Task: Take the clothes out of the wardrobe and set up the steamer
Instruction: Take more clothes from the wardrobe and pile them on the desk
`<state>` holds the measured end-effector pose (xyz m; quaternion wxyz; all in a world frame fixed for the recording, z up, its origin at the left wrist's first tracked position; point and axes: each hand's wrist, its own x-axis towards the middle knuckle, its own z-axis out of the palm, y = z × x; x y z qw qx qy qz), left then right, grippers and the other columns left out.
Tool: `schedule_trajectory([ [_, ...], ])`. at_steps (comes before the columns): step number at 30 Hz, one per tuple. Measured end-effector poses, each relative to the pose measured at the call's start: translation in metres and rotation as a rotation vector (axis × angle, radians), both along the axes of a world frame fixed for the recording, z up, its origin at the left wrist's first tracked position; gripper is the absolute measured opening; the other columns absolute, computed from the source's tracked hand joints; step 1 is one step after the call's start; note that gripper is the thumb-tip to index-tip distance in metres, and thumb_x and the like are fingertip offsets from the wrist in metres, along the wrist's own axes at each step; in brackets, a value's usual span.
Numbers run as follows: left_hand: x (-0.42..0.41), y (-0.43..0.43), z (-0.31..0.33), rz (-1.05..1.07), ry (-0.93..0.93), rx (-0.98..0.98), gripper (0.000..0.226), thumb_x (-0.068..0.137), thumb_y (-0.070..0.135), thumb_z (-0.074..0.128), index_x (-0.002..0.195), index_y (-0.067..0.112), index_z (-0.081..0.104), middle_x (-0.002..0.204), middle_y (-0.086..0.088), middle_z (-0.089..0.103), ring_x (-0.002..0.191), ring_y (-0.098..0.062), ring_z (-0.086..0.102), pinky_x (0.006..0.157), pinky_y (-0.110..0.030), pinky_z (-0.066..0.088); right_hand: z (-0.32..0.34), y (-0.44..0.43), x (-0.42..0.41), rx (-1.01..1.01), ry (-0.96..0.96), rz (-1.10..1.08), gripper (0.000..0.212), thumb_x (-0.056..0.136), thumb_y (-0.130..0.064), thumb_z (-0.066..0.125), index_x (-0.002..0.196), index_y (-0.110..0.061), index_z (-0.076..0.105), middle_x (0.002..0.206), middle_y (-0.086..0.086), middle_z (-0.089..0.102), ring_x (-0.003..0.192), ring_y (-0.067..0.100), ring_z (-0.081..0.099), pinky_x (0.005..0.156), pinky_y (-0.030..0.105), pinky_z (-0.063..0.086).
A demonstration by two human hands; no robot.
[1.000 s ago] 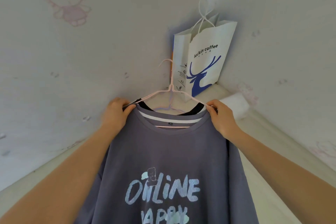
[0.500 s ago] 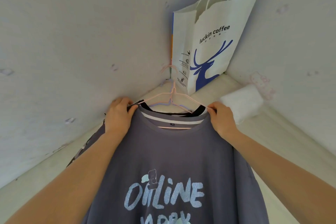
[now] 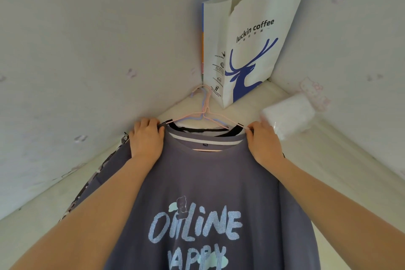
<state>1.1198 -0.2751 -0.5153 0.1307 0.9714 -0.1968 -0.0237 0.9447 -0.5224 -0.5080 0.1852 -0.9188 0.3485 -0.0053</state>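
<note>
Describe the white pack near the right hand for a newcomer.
A tall paper bag stands in the far corner. Right of it, beside the right wall, lies the white pack. It is low, soft and film-wrapped; the bag is stiff with a blue deer.

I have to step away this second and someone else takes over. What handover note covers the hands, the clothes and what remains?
Left hand grips one shoulder of the grey T-shirt. Right hand pinches the other.
The shirt is on wire hangers with a black garment behind it, held up before a corner with a paper bag.
Done: clothes in hand.
Left: set them down or hang them, then set up the steamer, which is not in view.
</note>
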Motion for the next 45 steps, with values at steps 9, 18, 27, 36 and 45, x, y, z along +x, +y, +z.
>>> schedule_trajectory([
  [9, -0.064, 0.019, 0.004, -0.151, -0.073, 0.055, 0.048, 0.094, 0.024, 0.052, 0.139, 0.010, 0.046, 0.145, -0.012, 0.043, 0.134, -0.036, 0.037, 0.109, -0.054, 0.027, 0.017, 0.040, -0.047, -0.104, 0.120, 0.207, 0.055, 0.101, -0.030, 0.036, 0.149, -0.007, 0.023, 0.156, 0.011, 0.023, 0.144, 0.028, 0.020, 0.118, 0.040, 0.018],
  [18, -0.184, 0.063, 0.000, -0.243, 0.025, 0.040, 0.047, 0.097, 0.028, 0.045, 0.143, 0.016, 0.042, 0.148, -0.006, 0.041, 0.138, -0.030, 0.034, 0.112, -0.052, 0.027, 0.026, 0.118, -0.113, -0.089, 0.186, 0.231, 0.055, 0.102, -0.033, 0.032, 0.151, -0.010, 0.018, 0.159, 0.010, 0.014, 0.147, 0.029, 0.009, 0.120, 0.044, 0.009],
  [27, -0.272, 0.138, 0.006, -0.370, 0.060, 0.063, 0.052, 0.098, 0.035, 0.042, 0.146, 0.017, 0.036, 0.149, -0.003, 0.041, 0.138, -0.028, 0.037, 0.111, -0.048, 0.030, 0.027, 0.221, -0.207, -0.139, 0.237, 0.193, 0.060, 0.100, -0.037, 0.039, 0.151, -0.010, 0.020, 0.159, 0.011, 0.017, 0.146, 0.032, 0.013, 0.117, 0.047, 0.011],
  [36, -0.351, 0.223, 0.005, -0.580, -0.008, 0.115, 0.061, 0.079, 0.032, 0.072, 0.134, 0.014, 0.054, 0.136, -0.007, 0.056, 0.122, -0.031, 0.055, 0.097, -0.049, 0.047, 0.020, 0.333, -0.304, -0.240, 0.202, 0.098, 0.063, 0.074, -0.032, 0.078, 0.126, -0.002, 0.060, 0.130, 0.016, 0.060, 0.123, 0.037, 0.054, 0.096, 0.052, 0.048],
  [45, -0.400, 0.271, 0.024, -0.772, -0.090, 0.091, 0.056, 0.078, 0.030, 0.074, 0.129, 0.012, 0.059, 0.128, -0.005, 0.062, 0.120, -0.030, 0.057, 0.096, -0.048, 0.049, 0.028, 0.407, -0.377, -0.250, 0.194, -0.085, 0.064, 0.065, -0.034, 0.084, 0.118, -0.003, 0.066, 0.117, 0.013, 0.067, 0.116, 0.035, 0.060, 0.091, 0.049, 0.052],
])
